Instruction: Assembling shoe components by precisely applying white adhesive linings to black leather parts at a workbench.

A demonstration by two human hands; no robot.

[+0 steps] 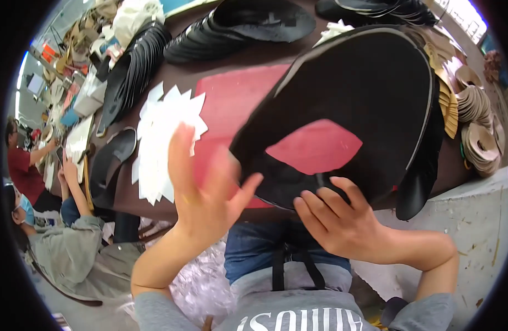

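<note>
A large black sheet-like piece [364, 77], apparently a shoe upper with a pale edge, lies in front of me. Through its leaf-shaped opening a red mat [232, 94] shows. My right hand [348, 223] has its bent fingers on the near edge of the black piece, below the opening; its thumb is hidden. Left of the piece, my left hand [204, 193] is raised with fingers spread, blurred by motion and holding nothing visible. Beyond it lies a fanned pile of white pointed sheets [163, 129].
Overlapping black pieces [135, 66] line the table's far left, with another black stack [237, 33] at the back. Tan rounded pieces [477, 138] are piled at the right. Two people work at the left, one in a grey top [77, 254] close by.
</note>
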